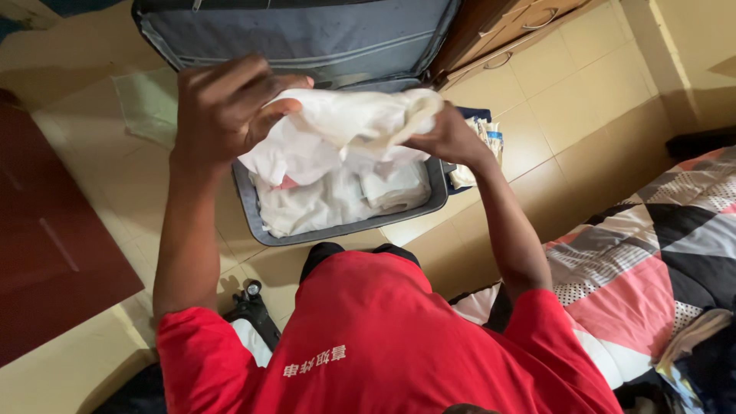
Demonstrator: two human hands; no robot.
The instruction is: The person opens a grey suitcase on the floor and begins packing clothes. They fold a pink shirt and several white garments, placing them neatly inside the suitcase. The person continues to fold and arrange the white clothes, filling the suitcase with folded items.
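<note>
Gripping a white garment (349, 126), the left hand (226, 107) and right hand (445, 138) both pinch its edges. Below them the open suitcase (249, 211) already holds folded white clothes (337, 199); this piece is not yet in.

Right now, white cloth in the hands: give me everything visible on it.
The white cloth looks like thin, soft fabric, crumpled and bunched rather than folded. It is held up in the air between both hands: the left hand grips its left end, thumb pressed into it, and the right hand pinches its right end. Its lower folds hang down over the open grey suitcase, which already holds more white cloth. Whether it touches that pile cannot be told. No print or seams visible.
</note>
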